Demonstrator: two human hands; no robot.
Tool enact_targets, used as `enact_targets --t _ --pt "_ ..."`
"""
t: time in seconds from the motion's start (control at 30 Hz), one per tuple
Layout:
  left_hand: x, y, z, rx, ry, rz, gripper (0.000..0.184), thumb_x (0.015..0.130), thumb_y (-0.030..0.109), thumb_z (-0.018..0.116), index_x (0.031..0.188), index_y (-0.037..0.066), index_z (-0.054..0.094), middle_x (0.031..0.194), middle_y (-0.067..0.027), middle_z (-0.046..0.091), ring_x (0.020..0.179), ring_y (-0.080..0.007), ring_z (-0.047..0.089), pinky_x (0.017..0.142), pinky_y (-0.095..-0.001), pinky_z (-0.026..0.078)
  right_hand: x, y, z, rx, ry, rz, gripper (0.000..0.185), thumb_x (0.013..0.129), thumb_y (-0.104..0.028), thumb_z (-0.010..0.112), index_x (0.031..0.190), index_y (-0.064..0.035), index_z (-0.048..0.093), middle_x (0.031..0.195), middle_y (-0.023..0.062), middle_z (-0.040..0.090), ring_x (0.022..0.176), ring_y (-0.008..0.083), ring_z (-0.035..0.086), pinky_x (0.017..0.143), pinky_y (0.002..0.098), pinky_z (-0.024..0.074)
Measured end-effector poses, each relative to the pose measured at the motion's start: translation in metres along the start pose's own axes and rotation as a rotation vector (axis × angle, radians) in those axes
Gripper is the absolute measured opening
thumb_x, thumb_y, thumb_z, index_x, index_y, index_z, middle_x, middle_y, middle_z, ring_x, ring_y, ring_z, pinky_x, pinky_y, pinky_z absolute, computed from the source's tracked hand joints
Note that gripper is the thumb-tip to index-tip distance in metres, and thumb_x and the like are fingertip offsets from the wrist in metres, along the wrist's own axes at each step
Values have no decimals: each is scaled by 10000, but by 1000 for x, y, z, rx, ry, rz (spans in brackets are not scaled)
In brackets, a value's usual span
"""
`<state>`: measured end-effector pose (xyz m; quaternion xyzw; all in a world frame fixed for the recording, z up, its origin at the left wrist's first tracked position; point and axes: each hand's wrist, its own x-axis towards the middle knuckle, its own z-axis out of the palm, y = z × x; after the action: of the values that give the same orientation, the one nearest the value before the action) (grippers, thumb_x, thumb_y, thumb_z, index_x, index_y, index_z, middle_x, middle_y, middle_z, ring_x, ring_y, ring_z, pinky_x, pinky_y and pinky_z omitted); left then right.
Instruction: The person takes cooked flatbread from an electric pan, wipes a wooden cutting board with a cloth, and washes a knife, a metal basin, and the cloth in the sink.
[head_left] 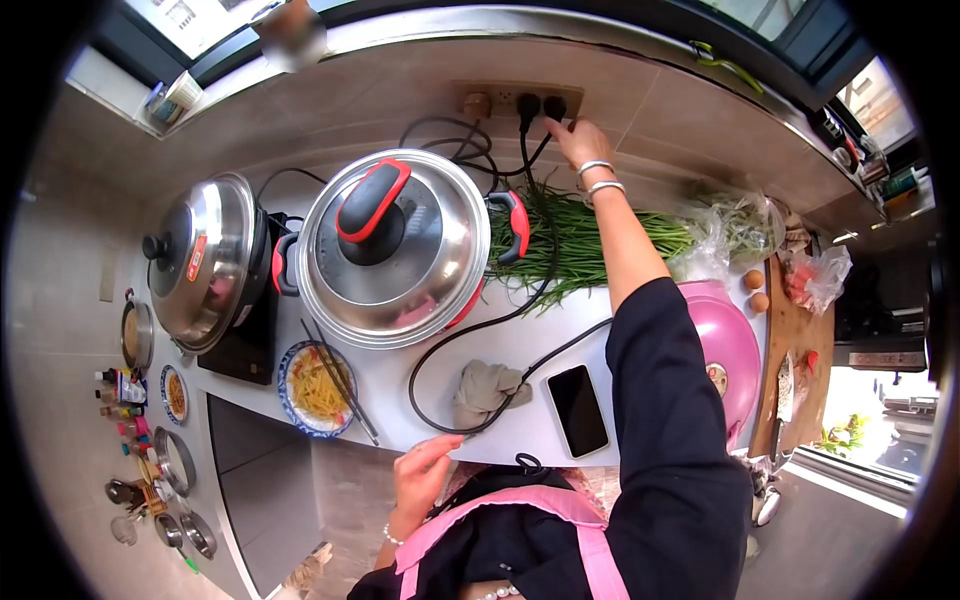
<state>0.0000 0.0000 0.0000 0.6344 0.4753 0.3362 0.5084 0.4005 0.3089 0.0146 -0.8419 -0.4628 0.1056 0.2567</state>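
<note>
We held our left hand (420, 478), fingers loosely bent, at the front edge of the white countertop surface (523, 437), beside the looped black cable (412, 380). Beyond the back edge, the black power plug (556, 105) sat in the beige socket panel (505, 99), against our outstretched right hand (580, 145); we couldn't tell whether it gripped.

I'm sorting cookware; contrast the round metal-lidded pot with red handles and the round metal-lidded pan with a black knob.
The red-handled pot has an arched, red-edged grip on top; the knobbed pan has a stubby black knob. The pan's lid bears a red-orange label; the pot's lid shows none. Both lids are on.
</note>
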Motion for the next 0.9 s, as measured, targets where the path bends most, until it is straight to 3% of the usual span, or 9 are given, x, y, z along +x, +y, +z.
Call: enact_targets --t 0.07,0.17,0.2,0.3,0.43,0.6,0.7,0.73,0.9 --pt "-1 5 -8 33 8 12 210 699 -99 490 852 -34 618 896 -112 647 827 -190 618 747 -278 475 -2 -16 10 119 -94 103 655 748 -593 468 894 23 634 919 262 584 915 376 560 799 416 430" --pt "-23 25 -8 140 -18 -64 194 694 -99 494 836 -39 612 891 -121 645 827 -200 619 752 -283 476 1 7 54 264 13 121 639 728 -593 503 701 37 609 561 187 565 539 275 592 561 361 452" --pt "-16 23 -16 172 -9 -37 177 693 -98 492 817 -43 605 888 -134 643 830 -211 620 759 -285 475 8 -4 55 399 30 114 633 728 -582 510 695 44 598 555 168 556 508 262 572 530 351 440" --pt "-22 23 -9 187 2 -56 173 690 -107 487 807 -43 599 893 -145 640 836 -220 619 768 -288 474 13 8 57 539 0 98 624 726 -571 518 717 47 603 591 176 562 543 260 578 535 336 440" --pt "-19 28 2 198 -20 -65 182 685 -121 481 807 -46 593 904 -146 638 840 -220 618 774 -291 473 1 2 33 367 -106 74 635 761 -572 448 882 24 634 922 236 597 904 379 562 782 406 440" --pt "-18 37 16 193 -52 -81 182 683 -122 482 806 -48 593 912 -142 637 851 -214 614 780 -291 470 -20 -1 36 344 43 114 649 727 -615 454 883 -16 648 915 208 608 887 361 574 753 409 453" --pt "-19 32 18 212 -49 -95 182 680 -118 485 804 -46 598 914 -138 637 858 -209 610 788 -291 466 -2 15 53 628 -7 18 720 708 -652 433 729 45 613 745 207 617 753 371 591 631 425 450" --pt "-18 34 22 215 -58 -109 183 680 -116 486 805 -45 600 914 -138 637 857 -209 610 789 -291 465 1 17 48 585 -111 70 754 696 -677 430 777 48 623 786 204 626 800 358 595 663 409 455" --pt "-18 42 30 226 -86 -130 200 680 -111 485 819 -39 610 911 -138 638 858 -211 609 790 -289 460 -3 3 34 479 -46 182 723 679 -645 461 869 31 635 855 218 619 879 365 579 737 384 446"
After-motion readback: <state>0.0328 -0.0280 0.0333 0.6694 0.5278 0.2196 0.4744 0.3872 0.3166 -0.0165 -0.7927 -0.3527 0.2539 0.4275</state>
